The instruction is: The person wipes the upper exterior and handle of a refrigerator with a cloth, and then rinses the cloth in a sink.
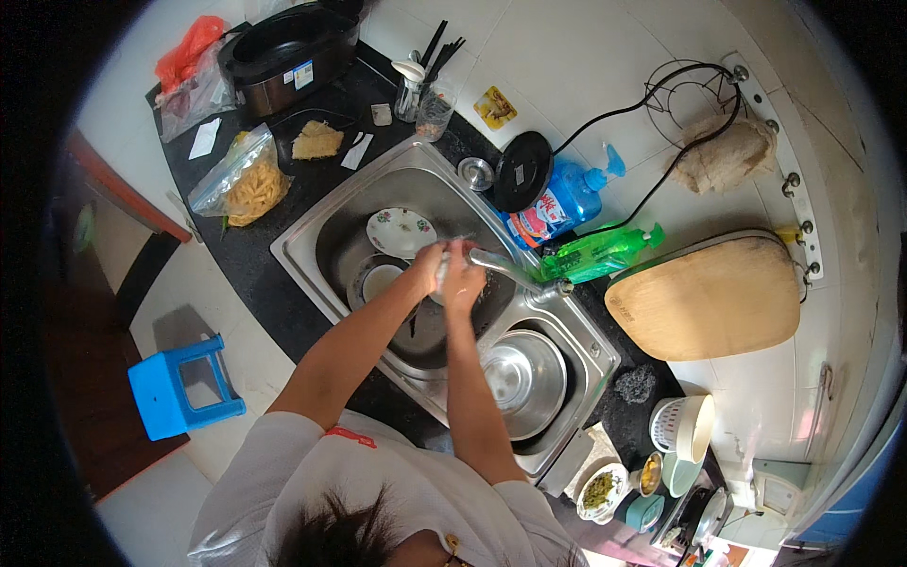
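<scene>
My left hand (428,266) and my right hand (463,281) are close together under the spout of the chrome faucet (506,266), over the large basin of the steel sink (333,212). Between them they grip a small white object (442,273), mostly hidden by the fingers; its kind is unclear. A floral white plate (401,232) lies in the basin beyond my left hand. Beside it a round metal vessel (356,287) with a pale inside is partly covered by my left forearm. A large steel bowl (528,383) sits in the smaller basin, right of my right forearm.
Blue (556,202) and green (595,255) pump bottles stand behind the faucet, near a hanging black cable (602,117). A wooden cutting board (708,298) leans on the wall. At left lies a zip bag of yellowish food (255,188); a blue stool (166,390) stands on the floor.
</scene>
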`<state>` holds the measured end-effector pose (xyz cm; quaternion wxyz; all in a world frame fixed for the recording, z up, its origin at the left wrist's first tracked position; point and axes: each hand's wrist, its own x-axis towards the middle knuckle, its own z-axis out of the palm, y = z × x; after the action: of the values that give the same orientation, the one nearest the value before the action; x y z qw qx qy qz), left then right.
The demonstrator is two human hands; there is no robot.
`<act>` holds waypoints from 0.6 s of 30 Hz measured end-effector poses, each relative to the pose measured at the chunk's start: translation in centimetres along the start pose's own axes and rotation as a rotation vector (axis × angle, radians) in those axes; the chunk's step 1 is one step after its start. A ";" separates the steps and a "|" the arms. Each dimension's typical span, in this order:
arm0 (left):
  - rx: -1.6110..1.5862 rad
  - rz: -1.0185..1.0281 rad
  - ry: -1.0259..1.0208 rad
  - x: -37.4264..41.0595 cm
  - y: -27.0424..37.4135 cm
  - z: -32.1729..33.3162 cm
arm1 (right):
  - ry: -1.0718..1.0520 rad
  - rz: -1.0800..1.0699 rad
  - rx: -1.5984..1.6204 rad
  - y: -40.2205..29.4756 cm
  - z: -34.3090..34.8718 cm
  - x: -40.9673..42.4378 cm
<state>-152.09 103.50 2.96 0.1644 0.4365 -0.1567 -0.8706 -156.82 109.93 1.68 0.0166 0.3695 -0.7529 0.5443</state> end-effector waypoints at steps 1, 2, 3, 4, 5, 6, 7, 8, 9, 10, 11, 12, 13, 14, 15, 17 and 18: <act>0.003 -0.039 0.080 -0.9 1.1 0.2 | -0.042 -0.086 -0.033 -2.0 -0.2 -1.7; 0.005 -0.075 0.165 -1.3 1.6 -0.1 | -0.054 0.003 0.026 -4.3 -0.3 -3.5; 0.024 0.031 -0.036 -0.4 0.9 -1.6 | -0.064 0.089 0.093 -6.1 -0.3 -4.6; 0.055 0.137 -0.253 1.3 -0.6 -2.8 | 0.133 -0.215 0.026 -4.2 0.9 -3.5; 0.085 0.230 -0.460 2.3 -1.6 -4.1 | 0.059 -0.058 -0.013 -3.5 1.1 -2.7; 0.057 0.096 -0.359 2.0 -2.1 -3.1 | -0.008 0.102 -0.070 -2.2 0.1 -1.6; 0.001 0.096 -0.349 1.6 -2.7 -2.0 | -0.070 0.247 -0.123 -1.1 -0.7 -0.1; -0.055 0.095 -0.339 0.8 -3.6 -1.1 | 0.026 0.235 -0.075 0.9 -1.1 1.0; -0.114 0.102 -0.309 0.2 -3.9 -1.0 | 0.106 0.226 -0.016 1.1 -1.1 1.5; -0.082 0.080 -0.327 0.0 -3.2 -0.9 | 0.041 0.301 -0.031 1.2 -1.3 1.4; -0.132 0.072 -0.354 0.4 -2.8 -1.1 | -0.010 0.156 0.012 1.2 -1.0 0.3; -0.181 0.071 -0.381 1.1 -1.9 -1.6 | -0.063 0.006 0.061 1.2 0.0 -1.5; -0.228 0.070 -0.400 1.7 -1.0 -2.7 | -0.118 -0.137 0.114 1.0 0.7 -2.6; -0.358 -0.278 -1.182 3.3 -0.1 -5.7 | -0.114 -0.063 0.040 -0.5 1.5 -3.5; -0.338 -0.153 -0.987 3.4 -0.9 -5.6 | -0.096 0.005 -0.070 -1.3 1.5 -3.2; -0.273 0.066 -0.598 2.2 -3.8 -5.1 | -0.119 0.282 -0.218 -0.8 0.8 -1.6; -0.191 0.065 -0.455 0.8 -4.7 -3.3 | -0.068 0.342 -0.261 1.6 -0.3 0.0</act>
<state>-150.59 106.90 -1.42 0.1933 0.2066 -0.1206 -0.9515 -157.78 110.37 0.51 -0.0538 0.2494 -0.8689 0.4241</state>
